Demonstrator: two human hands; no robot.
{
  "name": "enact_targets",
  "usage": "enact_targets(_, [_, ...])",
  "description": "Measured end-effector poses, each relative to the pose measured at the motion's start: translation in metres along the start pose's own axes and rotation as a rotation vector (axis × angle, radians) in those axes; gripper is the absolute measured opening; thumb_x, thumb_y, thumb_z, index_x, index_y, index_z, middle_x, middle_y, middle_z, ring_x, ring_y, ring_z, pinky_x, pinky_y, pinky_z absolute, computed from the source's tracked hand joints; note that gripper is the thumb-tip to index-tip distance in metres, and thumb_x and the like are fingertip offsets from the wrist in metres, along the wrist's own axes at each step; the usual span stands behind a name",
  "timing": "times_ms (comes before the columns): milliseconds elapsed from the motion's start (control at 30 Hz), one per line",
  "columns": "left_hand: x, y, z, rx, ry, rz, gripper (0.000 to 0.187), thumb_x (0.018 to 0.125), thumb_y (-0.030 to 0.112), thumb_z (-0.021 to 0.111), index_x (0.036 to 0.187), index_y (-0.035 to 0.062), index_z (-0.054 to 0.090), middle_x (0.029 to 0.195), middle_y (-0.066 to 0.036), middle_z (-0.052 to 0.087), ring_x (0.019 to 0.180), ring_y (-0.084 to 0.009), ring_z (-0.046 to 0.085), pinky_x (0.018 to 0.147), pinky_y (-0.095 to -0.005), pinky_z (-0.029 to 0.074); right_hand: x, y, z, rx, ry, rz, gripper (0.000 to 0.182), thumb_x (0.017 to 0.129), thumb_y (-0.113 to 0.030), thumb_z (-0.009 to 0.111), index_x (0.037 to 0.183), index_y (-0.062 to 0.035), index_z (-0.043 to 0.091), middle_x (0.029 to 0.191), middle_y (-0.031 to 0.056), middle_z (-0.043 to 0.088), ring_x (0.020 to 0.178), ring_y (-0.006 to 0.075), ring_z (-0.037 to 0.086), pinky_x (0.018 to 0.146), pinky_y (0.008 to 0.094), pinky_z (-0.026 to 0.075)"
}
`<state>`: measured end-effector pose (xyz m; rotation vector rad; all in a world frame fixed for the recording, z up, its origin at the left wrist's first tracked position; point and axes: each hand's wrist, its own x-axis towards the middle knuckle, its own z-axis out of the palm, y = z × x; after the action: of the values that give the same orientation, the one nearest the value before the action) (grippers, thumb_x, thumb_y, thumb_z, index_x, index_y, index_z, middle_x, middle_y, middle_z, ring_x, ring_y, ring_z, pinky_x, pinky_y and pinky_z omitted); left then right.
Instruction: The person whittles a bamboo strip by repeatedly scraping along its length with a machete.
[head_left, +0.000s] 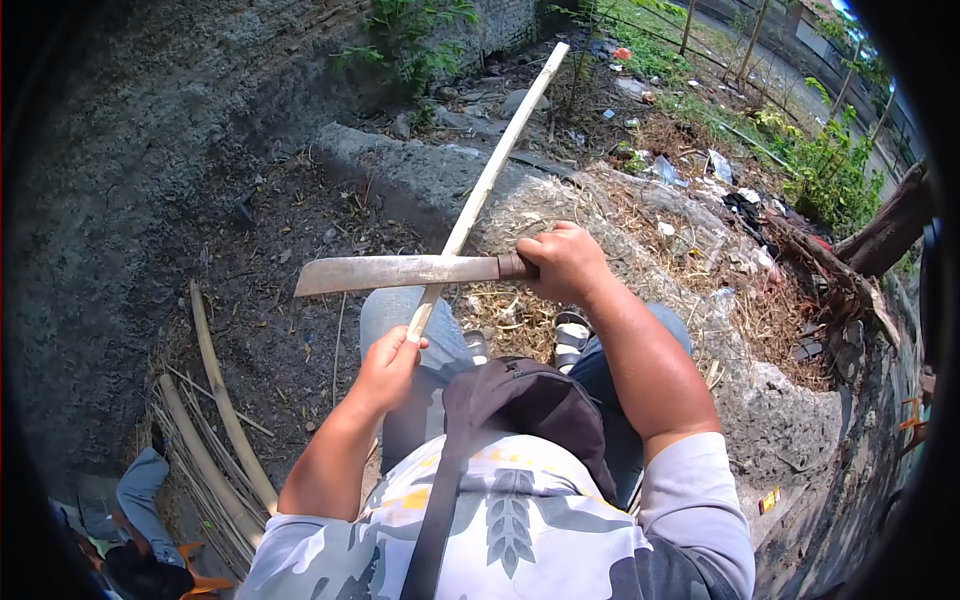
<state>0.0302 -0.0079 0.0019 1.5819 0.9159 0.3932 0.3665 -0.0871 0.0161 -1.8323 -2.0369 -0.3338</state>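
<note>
My left hand (pixel 390 365) is closed round the lower end of a long pale wooden stick (pixel 500 158), which slants up and away to the right. In my right hand (pixel 566 262) is the dark handle of a machete (pixel 400 272). Its broad, worn blade points left and lies across the stick, a short way above my left fist. Both hands are over my knees, and a dark bag (pixel 535 410) rests against my front.
Several long poles and thin strips (pixel 225 400) lie on the ground to my left. Another person (pixel 145 510) is at the lower left, near something orange. A rough wall (pixel 120 200) rises on the left. Dry straw and litter (pixel 720 190) cover the right, beside a tree trunk (pixel 890 225).
</note>
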Motion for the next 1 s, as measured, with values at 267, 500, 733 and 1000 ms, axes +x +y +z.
enact_targets(267, [0.011, -0.001, -0.001, -0.035, -0.056, -0.052, 0.023, 0.109, 0.021, 0.050, 0.104, 0.0031, 0.064, 0.072, 0.005, 0.051, 0.060, -0.0043, 0.044, 0.052, -0.0253, 0.036, -0.003, 0.005, -0.008, 0.007, 0.022, -0.047, 0.020, 0.071, -0.026, 0.078, 0.081, -0.0169, 0.064, 0.071, 0.0030, 0.069, 0.072, 0.0270, 0.070, 0.078, 0.0390, 0.051])
enact_targets(500, [0.010, 0.008, 0.000, -0.127, -0.031, -0.013, 0.024, 0.110, 0.023, 0.052, 0.105, 0.0028, 0.064, 0.071, 0.005, 0.051, 0.059, -0.0039, 0.043, 0.051, -0.0253, 0.034, -0.004, 0.014, -0.006, 0.012, 0.105, 0.009, 0.027, 0.068, -0.027, 0.083, 0.080, -0.0161, 0.061, 0.073, 0.0032, 0.070, 0.075, 0.0273, 0.071, 0.080, 0.0399, 0.052])
enact_targets(733, [-0.014, 0.007, -0.008, 0.109, 0.067, -0.092, 0.036, 0.107, 0.039, 0.061, 0.108, 0.0032, 0.061, 0.074, 0.001, 0.059, 0.062, -0.0070, 0.052, 0.055, -0.0273, 0.043, -0.003, 0.013, -0.010, -0.069, 0.244, -0.035, 0.028, 0.064, -0.025, 0.081, 0.079, -0.0159, 0.060, 0.072, 0.0020, 0.069, 0.071, 0.0259, 0.070, 0.078, 0.0377, 0.052])
enact_targets(1000, [-0.066, -0.017, -0.035, 0.122, 0.027, -0.156, 0.037, 0.106, 0.041, 0.064, 0.094, 0.0058, 0.060, 0.072, 0.002, 0.054, 0.065, -0.0059, 0.046, 0.054, -0.0289, 0.039, -0.004, 0.022, -0.015, -0.079, 0.278, 0.018, 0.023, 0.064, -0.018, 0.077, 0.079, -0.0163, 0.059, 0.073, 0.0020, 0.068, 0.069, 0.0259, 0.068, 0.076, 0.0377, 0.051])
